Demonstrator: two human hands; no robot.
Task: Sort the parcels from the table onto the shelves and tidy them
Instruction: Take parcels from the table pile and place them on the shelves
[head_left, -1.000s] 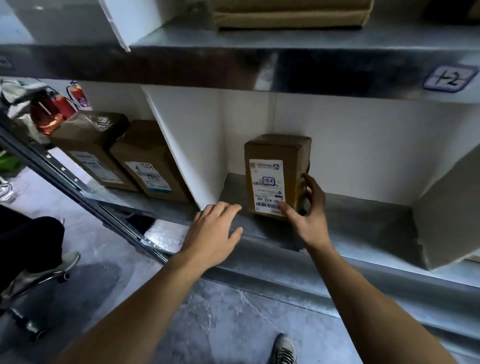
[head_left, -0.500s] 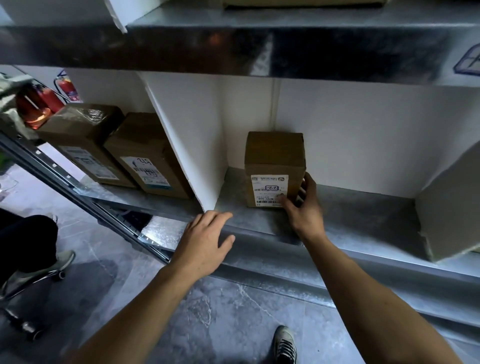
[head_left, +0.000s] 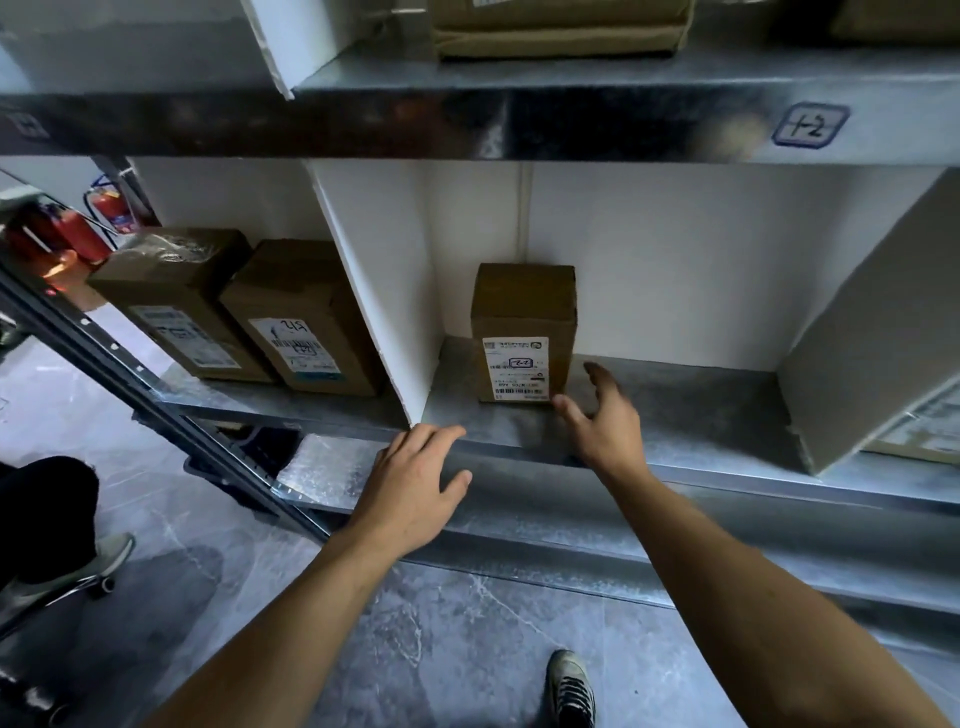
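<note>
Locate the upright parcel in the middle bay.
Head view, centre: the parcel stands on the lower shelf near the back wall, right of the white divider, with the right hand by its lower right corner.

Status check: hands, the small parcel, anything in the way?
Left hand open at shelf edge. Right hand open beside small parcel, not gripping. Parcel upright on shelf. Nothing blocking.

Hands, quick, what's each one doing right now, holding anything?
Left hand: open, holding nothing, at the shelf edge.
Right hand: open, fingers spread beside the box, not gripping it.
</note>
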